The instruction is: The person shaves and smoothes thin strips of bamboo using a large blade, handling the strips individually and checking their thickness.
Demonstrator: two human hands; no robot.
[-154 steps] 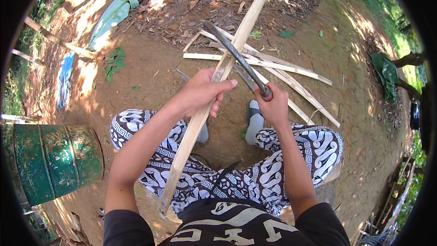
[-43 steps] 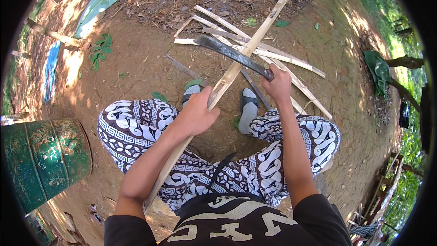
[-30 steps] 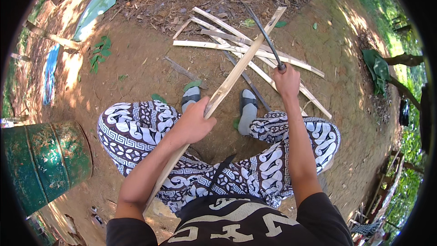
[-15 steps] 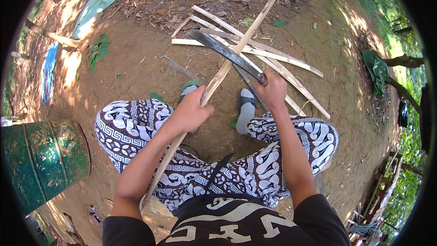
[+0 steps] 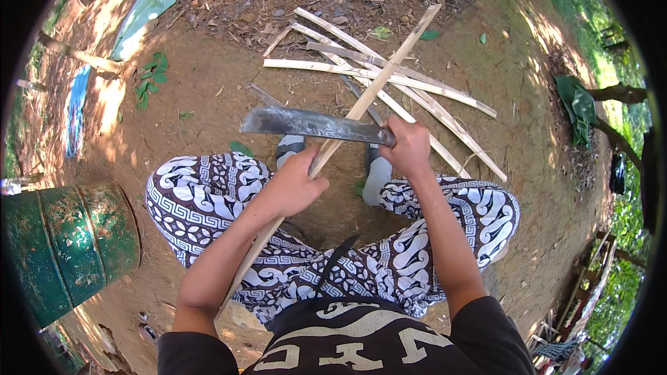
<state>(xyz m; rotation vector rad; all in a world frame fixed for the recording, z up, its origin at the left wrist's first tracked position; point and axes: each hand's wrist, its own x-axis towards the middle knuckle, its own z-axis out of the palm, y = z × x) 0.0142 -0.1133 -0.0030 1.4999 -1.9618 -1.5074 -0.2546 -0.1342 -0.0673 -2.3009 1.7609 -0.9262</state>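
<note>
machete (image 5: 306, 123) handle, strip (image 5: 379, 85) middle: covered by hands (image 5: 295, 182) (image 5: 408, 147) | feet (image 5: 376, 182): partly behind machete | drum (image 5: 76, 239): cut off

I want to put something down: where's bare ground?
Bare dirt shows between the leafy sprig and green drum, and right of the pale strips. Beyond the feet is crowded: strips lie crossed below the held strip, near the blade.

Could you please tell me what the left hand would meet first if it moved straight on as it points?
The left hand would probably meet the long grey metal machete crossing the pale wooden strip ahead, though depth is unclear.
</note>
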